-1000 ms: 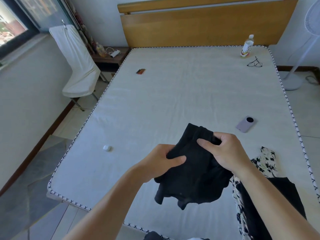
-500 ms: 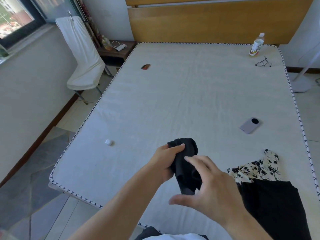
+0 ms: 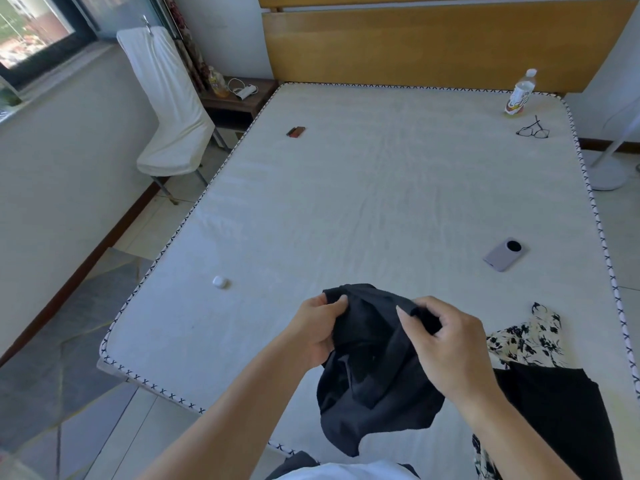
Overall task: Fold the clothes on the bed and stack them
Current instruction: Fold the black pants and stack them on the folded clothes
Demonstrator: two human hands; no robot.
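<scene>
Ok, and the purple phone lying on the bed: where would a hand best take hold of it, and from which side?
Judging by its pose, the purple phone is best pinched across its two long edges, coming from above with the right hand, the nearer one. It lies flat on the mattress, camera side up, with bare sheet all round it, so the edges are free but nothing can slip underneath.

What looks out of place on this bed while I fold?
Small non-clothing items are scattered on the mattress: a phone, glasses, an upright bottle, a white case and a small dark item. Nothing looks spilled or damaged.
</scene>
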